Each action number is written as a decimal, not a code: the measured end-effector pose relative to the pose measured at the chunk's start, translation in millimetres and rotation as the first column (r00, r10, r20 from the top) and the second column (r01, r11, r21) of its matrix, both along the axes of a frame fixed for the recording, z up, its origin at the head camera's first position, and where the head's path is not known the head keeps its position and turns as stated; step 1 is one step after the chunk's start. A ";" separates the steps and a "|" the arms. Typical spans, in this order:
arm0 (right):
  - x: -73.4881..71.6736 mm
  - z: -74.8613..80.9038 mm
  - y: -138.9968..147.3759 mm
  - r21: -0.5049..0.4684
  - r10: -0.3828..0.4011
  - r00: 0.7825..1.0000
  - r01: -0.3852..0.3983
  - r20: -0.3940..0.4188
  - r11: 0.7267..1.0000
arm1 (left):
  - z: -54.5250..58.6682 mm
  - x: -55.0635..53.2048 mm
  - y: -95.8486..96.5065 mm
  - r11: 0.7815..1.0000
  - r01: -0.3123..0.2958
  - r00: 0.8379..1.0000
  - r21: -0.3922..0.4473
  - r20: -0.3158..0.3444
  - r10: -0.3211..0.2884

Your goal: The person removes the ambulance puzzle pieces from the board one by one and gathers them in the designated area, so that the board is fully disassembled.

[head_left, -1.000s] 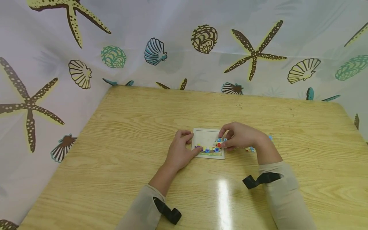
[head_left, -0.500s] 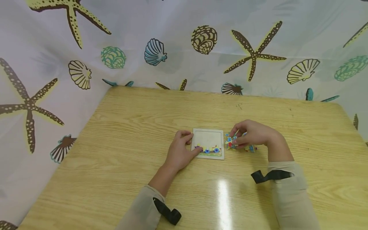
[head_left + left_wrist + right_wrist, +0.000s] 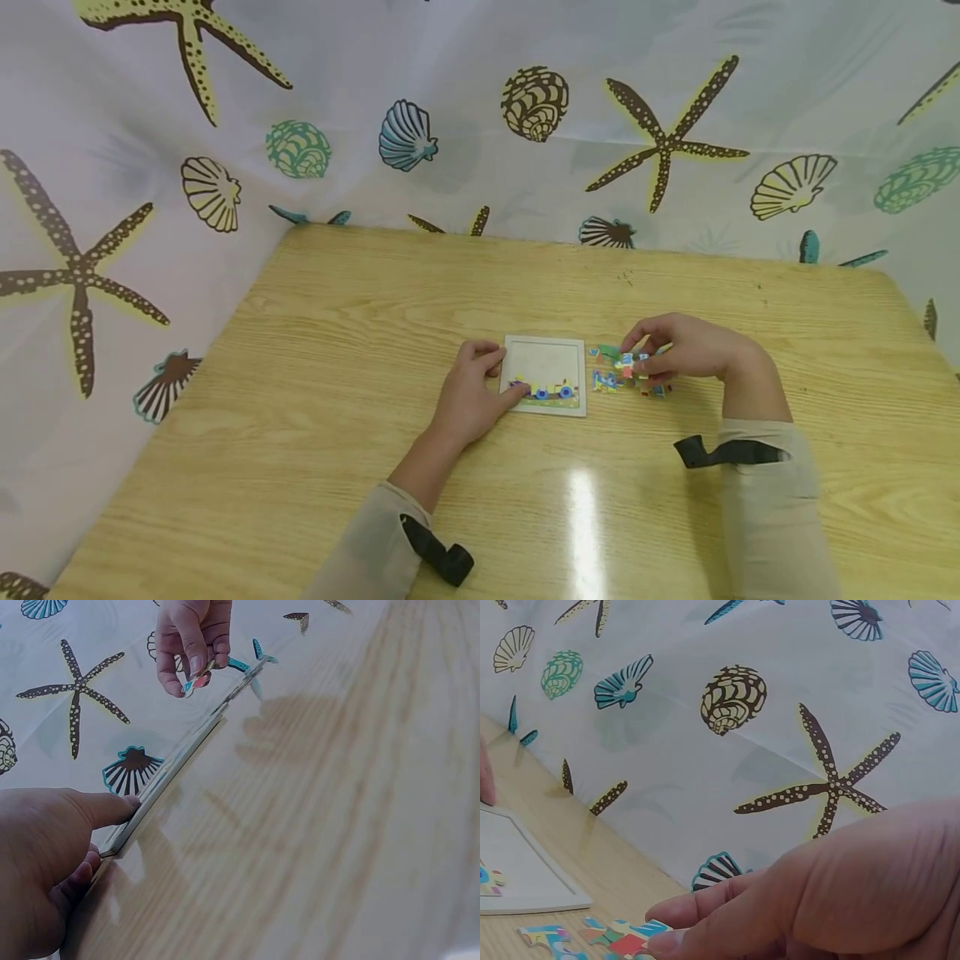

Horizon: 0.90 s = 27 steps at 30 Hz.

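A pale jigsaw puzzle tray (image 3: 546,360) lies on the table, with a row of joined pieces (image 3: 553,393) along its bottom showing vehicle wheels. My left hand (image 3: 471,393) holds the tray by its left side, thumb on top at the lower left and fingers along the edge. To the right of the tray, my right hand (image 3: 693,346) pinches a red, white and blue puzzle piece (image 3: 627,364) between thumb and fingers. That puzzle piece (image 3: 198,682) appears raised above the tray's line in the left wrist view. Loose pieces (image 3: 604,382) lie below it, partly hidden by the right hand.
More loose pieces, among them a green one (image 3: 607,352), lie close to the tray's right edge. The wood-grain table (image 3: 375,308) meets a shell-and-starfish patterned cloth (image 3: 465,175) at its back and left. Black straps with wrist cameras sit on both sleeves.
My right hand has moved right, from over the tray's right edge to above the loose pieces, carrying the red and blue puzzle piece. The left hand and tray have stayed put.
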State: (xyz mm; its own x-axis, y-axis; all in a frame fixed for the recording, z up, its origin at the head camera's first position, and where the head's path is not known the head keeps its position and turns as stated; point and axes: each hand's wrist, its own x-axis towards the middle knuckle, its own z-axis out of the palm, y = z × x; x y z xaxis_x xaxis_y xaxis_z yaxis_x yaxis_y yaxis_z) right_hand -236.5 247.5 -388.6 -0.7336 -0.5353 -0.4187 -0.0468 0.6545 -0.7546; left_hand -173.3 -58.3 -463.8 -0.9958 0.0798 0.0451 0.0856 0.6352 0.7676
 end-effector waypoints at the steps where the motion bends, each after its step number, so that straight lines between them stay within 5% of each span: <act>1: -0.2 -0.1 2.9 -0.002 -0.010 1.000 0.010 0.004 1.000 | 0.4 0.1 0.4 1.000 0.000 1.000 -0.001 0.001 0.000; 12: -0.9 -1.5 29.6 0.050 -0.070 0.988 0.064 0.140 0.997 | 1.7 -0.1 2.7 1.000 0.002 1.000 -0.006 0.007 -0.002; 27: -1.1 -2.4 57.2 0.126 -0.152 0.963 0.126 0.222 0.984 | 0.9 -0.9 5.4 1.000 -0.005 1.000 0.011 0.029 0.004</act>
State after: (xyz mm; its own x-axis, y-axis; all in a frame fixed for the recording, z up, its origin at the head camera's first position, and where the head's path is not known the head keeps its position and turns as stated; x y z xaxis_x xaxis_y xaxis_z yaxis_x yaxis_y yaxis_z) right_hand -237.6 304.7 -391.0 -0.6747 -0.3758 -0.6352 0.2167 0.7219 -0.6572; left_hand -174.2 -52.9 -462.8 -0.9970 0.0749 0.0168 0.0602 0.6271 0.7766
